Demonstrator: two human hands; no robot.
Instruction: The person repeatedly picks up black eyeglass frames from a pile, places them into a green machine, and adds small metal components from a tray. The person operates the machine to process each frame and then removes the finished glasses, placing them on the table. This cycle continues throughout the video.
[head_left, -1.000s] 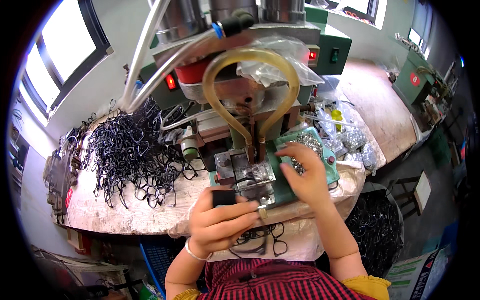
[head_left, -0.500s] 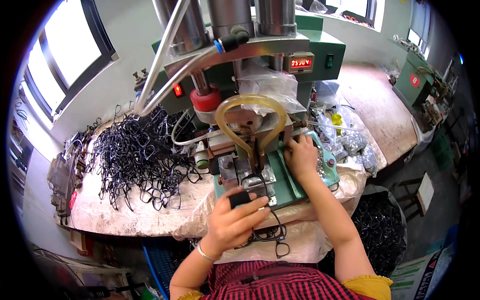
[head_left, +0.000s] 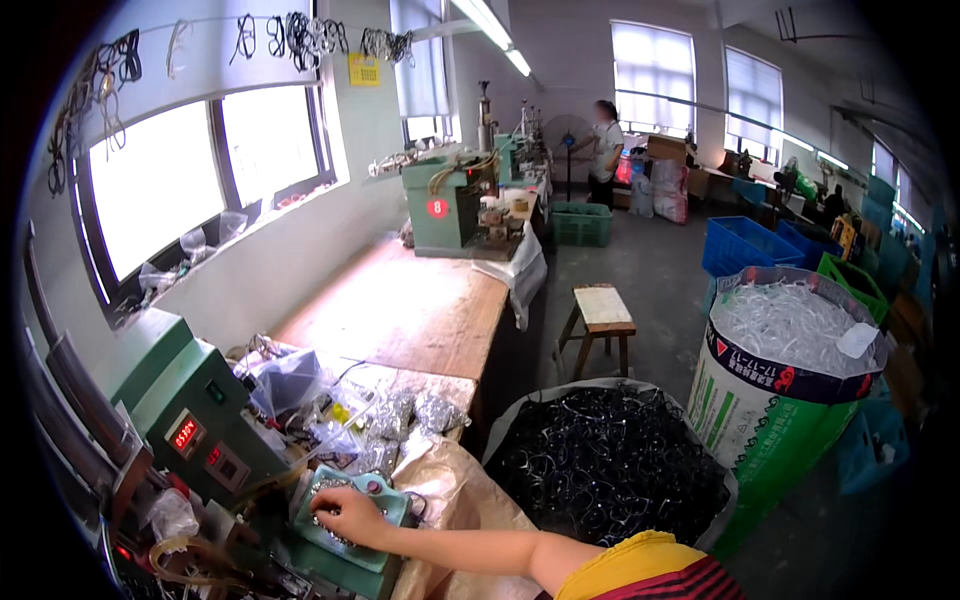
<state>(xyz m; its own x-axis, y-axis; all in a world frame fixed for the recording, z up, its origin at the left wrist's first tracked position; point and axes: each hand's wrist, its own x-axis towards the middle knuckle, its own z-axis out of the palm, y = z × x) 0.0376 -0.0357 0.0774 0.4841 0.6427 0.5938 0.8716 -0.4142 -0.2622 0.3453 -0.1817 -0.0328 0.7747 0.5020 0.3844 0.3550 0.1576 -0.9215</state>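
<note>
My right hand (head_left: 350, 517) reaches into a teal tray (head_left: 372, 555) of small silvery metal parts (head_left: 330, 484). Its fingers are bent together and point down among the parts; whatever they pinch is too small to make out. A dark red knob (head_left: 375, 487) stands at the tray's far corner. Just left of the tray is a green press machine (head_left: 190, 400) with a lit red display, and a yellowish hose (head_left: 165, 560) loops at its front. My left hand is out of the picture.
Clear plastic bags of small metal parts (head_left: 395, 415) lie behind the tray. Right of the bench stand a big sack of black eyeglass frames (head_left: 610, 460), a tall sack of clear plastic strips (head_left: 790, 320) and a wooden stool (head_left: 600, 305). Another person (head_left: 606, 150) stands far back.
The view has swung right and up, bringing the room and sacks in. My left hand and the eyeglass frame beside it have left the picture. My right hand stays at the parts tray.
</note>
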